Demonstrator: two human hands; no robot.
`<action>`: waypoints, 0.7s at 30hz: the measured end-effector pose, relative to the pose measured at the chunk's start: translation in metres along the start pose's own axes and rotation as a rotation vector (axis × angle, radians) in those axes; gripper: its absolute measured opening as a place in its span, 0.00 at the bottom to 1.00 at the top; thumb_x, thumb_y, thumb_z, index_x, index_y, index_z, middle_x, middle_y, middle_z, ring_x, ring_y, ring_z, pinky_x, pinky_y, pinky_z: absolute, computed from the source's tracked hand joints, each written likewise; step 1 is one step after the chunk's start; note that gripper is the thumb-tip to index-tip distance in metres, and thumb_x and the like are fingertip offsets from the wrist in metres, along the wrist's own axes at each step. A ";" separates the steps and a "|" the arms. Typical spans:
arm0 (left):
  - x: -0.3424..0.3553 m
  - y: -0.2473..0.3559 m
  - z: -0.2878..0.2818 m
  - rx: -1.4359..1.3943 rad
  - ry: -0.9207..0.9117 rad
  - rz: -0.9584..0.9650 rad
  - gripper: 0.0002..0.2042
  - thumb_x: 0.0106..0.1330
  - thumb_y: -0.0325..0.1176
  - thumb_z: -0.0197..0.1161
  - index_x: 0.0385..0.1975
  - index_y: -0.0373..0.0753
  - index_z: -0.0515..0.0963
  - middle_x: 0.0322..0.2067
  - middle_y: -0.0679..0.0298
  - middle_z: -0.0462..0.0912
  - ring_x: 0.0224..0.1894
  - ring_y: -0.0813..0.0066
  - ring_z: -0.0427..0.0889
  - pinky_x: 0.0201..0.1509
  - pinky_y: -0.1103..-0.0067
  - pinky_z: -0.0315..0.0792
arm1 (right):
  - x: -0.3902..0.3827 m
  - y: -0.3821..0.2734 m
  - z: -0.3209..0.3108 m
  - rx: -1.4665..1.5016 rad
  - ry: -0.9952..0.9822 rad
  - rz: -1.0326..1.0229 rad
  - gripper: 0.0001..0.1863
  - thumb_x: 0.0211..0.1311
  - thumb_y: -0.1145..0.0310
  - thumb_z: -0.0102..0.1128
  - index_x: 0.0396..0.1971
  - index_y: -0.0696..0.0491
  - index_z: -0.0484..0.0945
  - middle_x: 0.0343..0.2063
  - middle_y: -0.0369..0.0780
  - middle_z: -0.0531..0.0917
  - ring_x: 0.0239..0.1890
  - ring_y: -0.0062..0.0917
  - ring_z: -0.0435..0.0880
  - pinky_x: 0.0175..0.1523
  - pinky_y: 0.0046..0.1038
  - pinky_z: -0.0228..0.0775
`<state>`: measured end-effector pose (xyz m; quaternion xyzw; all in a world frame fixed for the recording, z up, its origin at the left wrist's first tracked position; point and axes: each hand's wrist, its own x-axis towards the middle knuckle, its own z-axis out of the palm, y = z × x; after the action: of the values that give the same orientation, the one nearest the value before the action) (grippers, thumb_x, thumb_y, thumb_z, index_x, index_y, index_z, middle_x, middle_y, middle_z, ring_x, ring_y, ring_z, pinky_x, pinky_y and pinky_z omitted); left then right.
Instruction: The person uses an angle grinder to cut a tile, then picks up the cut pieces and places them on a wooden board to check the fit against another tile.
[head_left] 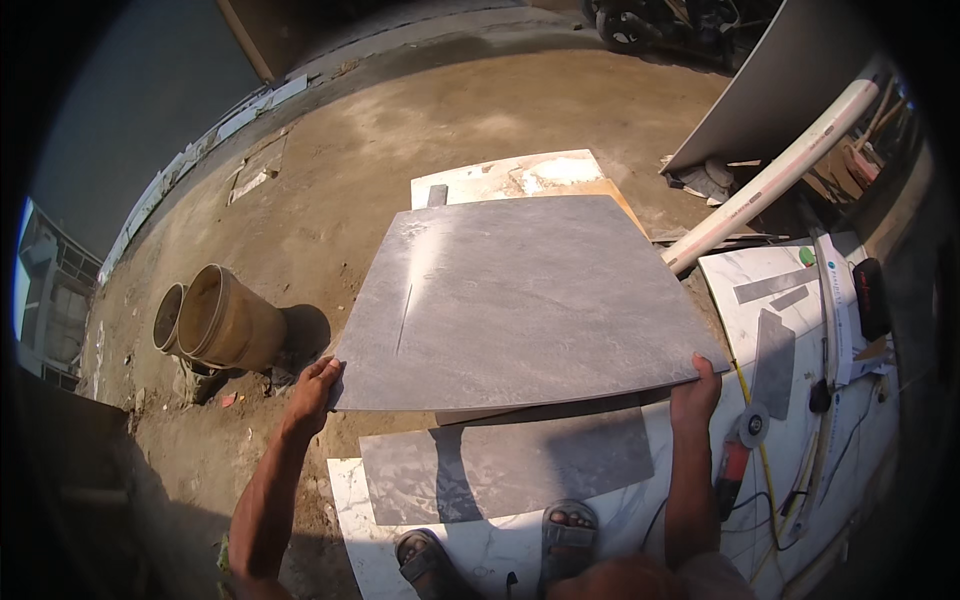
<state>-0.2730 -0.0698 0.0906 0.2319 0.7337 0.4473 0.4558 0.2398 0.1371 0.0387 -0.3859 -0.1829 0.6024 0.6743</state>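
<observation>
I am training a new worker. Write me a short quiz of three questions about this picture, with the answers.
1. True or false: both hands grip the large grey tile.
2. Which lies nearest the right hand? A) buckets B) angle grinder C) white pipe
3. What stands on the ground to the person's left?

Key
1. True: the left hand and the right hand each hold a near corner.
2. B, the angle grinder.
3. Two stacked buckets.

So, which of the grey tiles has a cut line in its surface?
The large grey tile that the left hand and right hand hold by its near corners. A thin straight slit runs near its left side; the smaller grey piece below shows none.
</observation>
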 end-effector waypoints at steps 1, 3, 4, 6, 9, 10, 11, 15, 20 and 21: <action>-0.009 0.002 0.011 0.004 -0.006 -0.032 0.19 0.70 0.37 0.53 0.52 0.27 0.70 0.41 0.63 0.78 0.40 0.81 0.74 0.44 0.83 0.69 | 0.009 -0.006 -0.011 -0.017 0.013 0.036 0.25 0.52 0.77 0.54 0.54 0.60 0.67 0.48 0.43 0.73 0.52 0.34 0.73 0.58 0.37 0.65; -0.033 0.006 0.024 0.073 -0.001 -0.102 0.21 0.71 0.39 0.52 0.53 0.26 0.69 0.40 0.64 0.78 0.39 0.81 0.73 0.41 0.83 0.69 | 0.022 -0.013 -0.021 -0.071 0.017 0.055 0.23 0.53 0.75 0.54 0.51 0.60 0.69 0.45 0.43 0.75 0.50 0.34 0.75 0.56 0.36 0.66; -0.038 -0.001 0.020 0.091 -0.060 -0.148 0.22 0.71 0.39 0.52 0.54 0.26 0.68 0.42 0.62 0.78 0.40 0.80 0.74 0.42 0.83 0.69 | 0.026 -0.019 -0.024 -0.072 0.000 0.060 0.23 0.53 0.75 0.54 0.51 0.60 0.69 0.45 0.43 0.75 0.50 0.34 0.75 0.56 0.36 0.66; -0.064 0.010 0.037 0.108 -0.085 -0.160 0.23 0.71 0.40 0.52 0.56 0.26 0.66 0.45 0.59 0.77 0.42 0.77 0.74 0.45 0.82 0.69 | 0.034 -0.037 -0.041 -0.066 -0.001 0.087 0.23 0.53 0.74 0.54 0.51 0.60 0.69 0.45 0.43 0.75 0.50 0.35 0.75 0.57 0.36 0.66; -0.088 0.005 0.043 0.015 -0.087 -0.206 0.26 0.71 0.40 0.52 0.60 0.25 0.61 0.49 0.56 0.75 0.45 0.75 0.73 0.47 0.80 0.69 | 0.029 -0.076 -0.044 -0.139 -0.014 0.069 0.24 0.52 0.73 0.55 0.52 0.59 0.69 0.47 0.44 0.76 0.51 0.36 0.76 0.58 0.37 0.66; -0.098 0.010 0.046 -0.042 -0.111 -0.219 0.26 0.71 0.40 0.52 0.61 0.25 0.60 0.50 0.56 0.74 0.46 0.74 0.73 0.47 0.80 0.70 | 0.026 -0.089 -0.045 -0.142 -0.023 0.065 0.24 0.52 0.73 0.55 0.52 0.59 0.69 0.47 0.44 0.76 0.51 0.36 0.76 0.58 0.37 0.66; -0.113 0.019 0.045 -0.025 -0.147 -0.250 0.28 0.71 0.40 0.53 0.62 0.25 0.57 0.53 0.52 0.73 0.51 0.70 0.73 0.52 0.78 0.69 | 0.020 -0.098 -0.044 -0.160 -0.029 0.080 0.24 0.52 0.73 0.54 0.52 0.60 0.69 0.47 0.44 0.76 0.51 0.37 0.75 0.59 0.38 0.66; -0.158 0.050 0.050 -0.138 -0.062 -0.349 0.32 0.70 0.38 0.55 0.65 0.25 0.50 0.58 0.46 0.68 0.60 0.61 0.68 0.63 0.73 0.63 | -0.019 -0.144 -0.031 -0.209 -0.015 0.154 0.23 0.54 0.71 0.53 0.52 0.61 0.69 0.49 0.45 0.76 0.53 0.37 0.75 0.62 0.37 0.64; -0.202 0.093 0.041 -0.232 -0.095 -0.361 0.31 0.68 0.40 0.56 0.63 0.26 0.55 0.56 0.47 0.71 0.57 0.65 0.71 0.57 0.75 0.68 | -0.031 -0.209 -0.008 -0.356 -0.059 0.000 0.23 0.59 0.68 0.51 0.53 0.62 0.66 0.50 0.48 0.73 0.54 0.38 0.73 0.62 0.38 0.62; -0.201 0.099 0.034 -0.339 -0.210 -0.336 0.28 0.68 0.37 0.56 0.62 0.26 0.56 0.51 0.50 0.73 0.49 0.67 0.76 0.50 0.73 0.72 | -0.026 -0.218 -0.001 -0.352 -0.130 -0.007 0.22 0.61 0.67 0.50 0.53 0.62 0.66 0.50 0.48 0.73 0.55 0.37 0.72 0.63 0.37 0.61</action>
<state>-0.1540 -0.1569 0.2628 0.0723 0.6249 0.4556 0.6298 0.3815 0.1169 0.2055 -0.4575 -0.3300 0.5826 0.5851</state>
